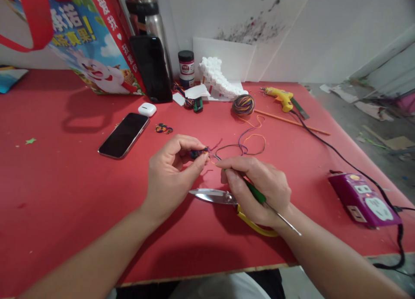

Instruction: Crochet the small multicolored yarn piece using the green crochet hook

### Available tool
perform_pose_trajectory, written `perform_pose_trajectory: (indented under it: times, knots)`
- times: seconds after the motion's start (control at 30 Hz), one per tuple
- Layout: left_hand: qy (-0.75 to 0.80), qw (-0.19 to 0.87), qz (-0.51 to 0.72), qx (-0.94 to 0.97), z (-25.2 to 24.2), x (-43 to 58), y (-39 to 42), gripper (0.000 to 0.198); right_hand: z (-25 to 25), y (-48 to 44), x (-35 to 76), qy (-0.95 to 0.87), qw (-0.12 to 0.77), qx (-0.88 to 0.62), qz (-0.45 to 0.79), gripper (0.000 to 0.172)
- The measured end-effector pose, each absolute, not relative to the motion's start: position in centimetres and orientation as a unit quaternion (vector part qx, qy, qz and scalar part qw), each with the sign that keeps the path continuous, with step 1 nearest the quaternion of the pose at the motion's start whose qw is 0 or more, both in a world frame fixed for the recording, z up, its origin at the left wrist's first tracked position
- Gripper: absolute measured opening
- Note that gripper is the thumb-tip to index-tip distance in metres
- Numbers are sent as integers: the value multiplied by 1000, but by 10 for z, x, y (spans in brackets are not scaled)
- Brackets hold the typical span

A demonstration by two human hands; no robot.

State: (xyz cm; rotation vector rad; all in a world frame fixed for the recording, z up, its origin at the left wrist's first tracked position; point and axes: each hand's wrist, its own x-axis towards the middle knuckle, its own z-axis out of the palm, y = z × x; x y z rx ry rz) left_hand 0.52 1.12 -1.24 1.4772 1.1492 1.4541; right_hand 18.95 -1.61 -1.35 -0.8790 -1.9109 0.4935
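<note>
Between its thumb and fingers, my left hand pinches a small dark multicoloured crochet piece. My right hand is closed round the green handle of a crochet hook, whose front end points at the piece; its metal rear end sticks out toward my wrist. Loose yarn runs from the piece in loops up to a multicoloured yarn ball. Under my right hand lie scissors with yellow handles, partly hidden by the hand.
On the red table are a phone, a white earphone case, a small crochet piece, a yellow glue gun, an orange stick and a purple power socket. Behind stand a bag, bottles and a jar.
</note>
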Motion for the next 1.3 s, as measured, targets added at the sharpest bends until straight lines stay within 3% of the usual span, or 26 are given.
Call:
perform_pose_trajectory:
  times: [0.33, 0.67, 0.93, 1.3]
  knots:
    - [431, 597, 561, 379, -13, 9, 10, 12, -21, -9, 186, -828, 464, -300, 89, 31]
    - [387, 704, 522, 287, -2, 13, 9, 14, -24, -8, 183, -859, 415, -296, 40, 32]
    - [358, 766, 482, 230, -2, 5, 14, 13, -24, -7, 182, -871, 381, -310, 0, 37]
    - [382, 751, 489, 225, -4, 7, 18, 15, -16, 4, 206, -871, 352, -335, 80, 55]
